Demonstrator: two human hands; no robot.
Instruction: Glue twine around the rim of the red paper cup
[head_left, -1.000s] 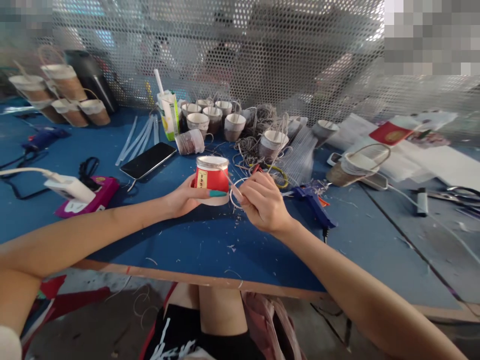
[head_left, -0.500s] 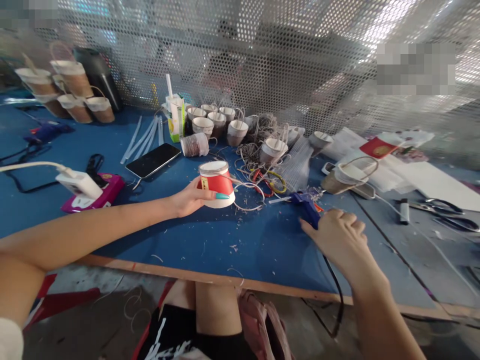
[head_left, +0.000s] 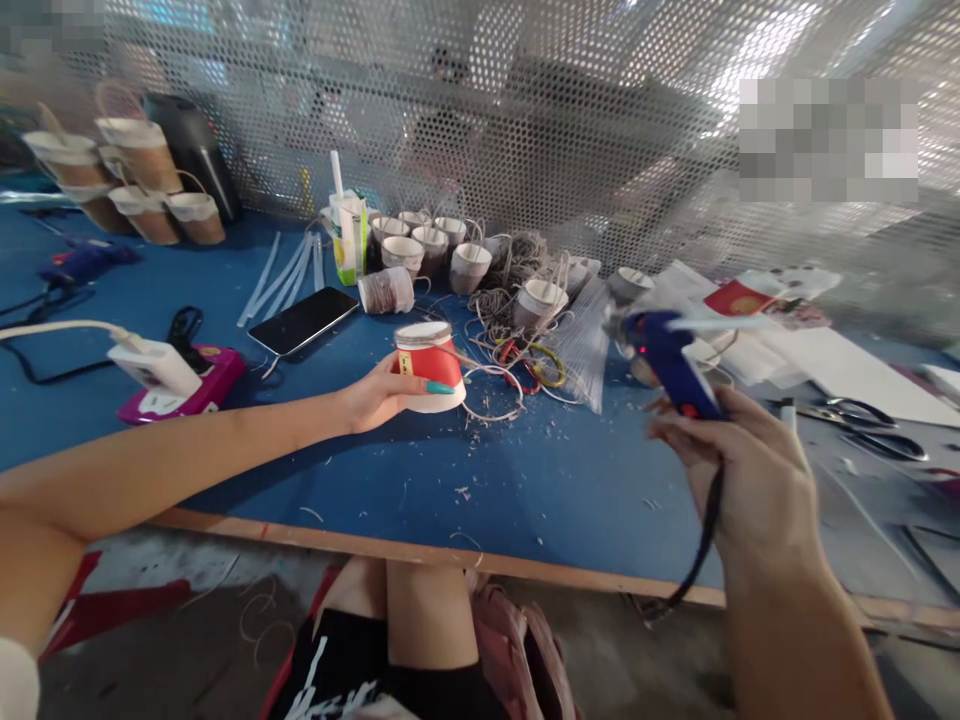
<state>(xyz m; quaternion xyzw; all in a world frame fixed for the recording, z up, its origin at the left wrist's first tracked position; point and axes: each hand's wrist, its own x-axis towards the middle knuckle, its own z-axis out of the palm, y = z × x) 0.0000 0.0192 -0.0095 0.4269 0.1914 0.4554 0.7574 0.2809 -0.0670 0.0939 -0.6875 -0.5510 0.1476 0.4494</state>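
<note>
A red and white paper cup (head_left: 431, 375) with cord around its upper rim is gripped by my left hand (head_left: 375, 397), the thumb with its teal nail lying across the front. The cup is just above the blue tabletop, and loose cord trails from it to the right. My right hand (head_left: 742, 480) is wrapped round the handle of a blue glue gun (head_left: 671, 362), raised above the table with its nozzle towards the left. A clear glue stick (head_left: 716, 323) sticks out of the gun's back, and its black cable hangs below my wrist.
Small cord-wrapped cups (head_left: 471, 267) stand behind, beside a drink carton (head_left: 349, 240). A phone (head_left: 304, 320), glue sticks (head_left: 281, 275) and a purple power strip (head_left: 184, 392) lie left. Scissors (head_left: 874, 415) lie right. Stacked baskets (head_left: 150, 160) and a second glue gun (head_left: 86, 262) are far left.
My right hand has closed round the blue glue gun and lifted it off the table, up and to the right. My left hand still holds the red cup in nearly the same place.
</note>
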